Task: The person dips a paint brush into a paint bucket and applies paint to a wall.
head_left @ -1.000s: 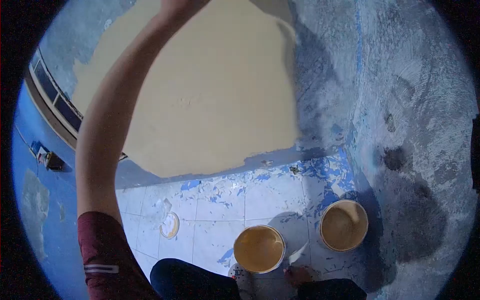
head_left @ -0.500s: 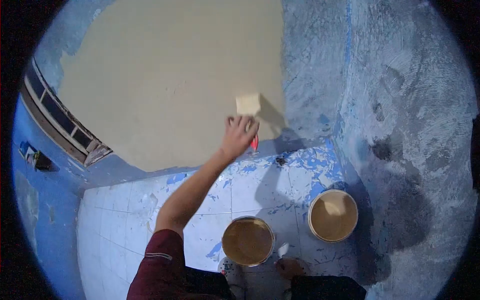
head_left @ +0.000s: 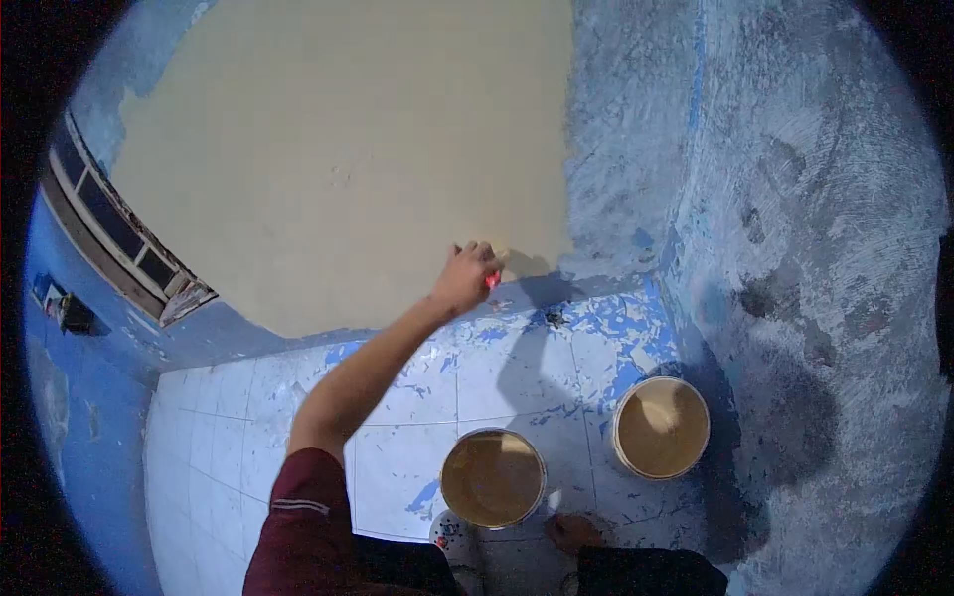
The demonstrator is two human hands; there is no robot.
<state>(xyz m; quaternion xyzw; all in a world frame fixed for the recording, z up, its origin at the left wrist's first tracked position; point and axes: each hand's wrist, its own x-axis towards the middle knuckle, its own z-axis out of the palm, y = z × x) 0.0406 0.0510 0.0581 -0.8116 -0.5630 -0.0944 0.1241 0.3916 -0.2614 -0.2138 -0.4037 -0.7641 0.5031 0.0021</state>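
Note:
My left hand [head_left: 465, 277] reaches out to the wall at the end of my left arm. Its fingers are closed around a paintbrush [head_left: 493, 280], whose red handle shows beside the thumb. The brush head, seen nearly edge-on, is mostly hidden behind the fingers, close to the lower right part of a cream coat [head_left: 397, 149] on the wall. Below the coat's edge runs a strip of bare bluish wall. My right hand is out of view.
Two round buckets [head_left: 449, 502] [head_left: 706, 452] with tan contents stand on the tiled floor [head_left: 397, 467], near my feet. Blue paint flakes [head_left: 631, 328] litter the floor along the wall. A rough grey wall [head_left: 835, 248] rises at right; a barred window frame [head_left: 119, 233] sits at left.
My left hand has shifted slightly left while the brush head has come down from above the fingers, turning from a broad face to nearly edge-on. The buckets stay put.

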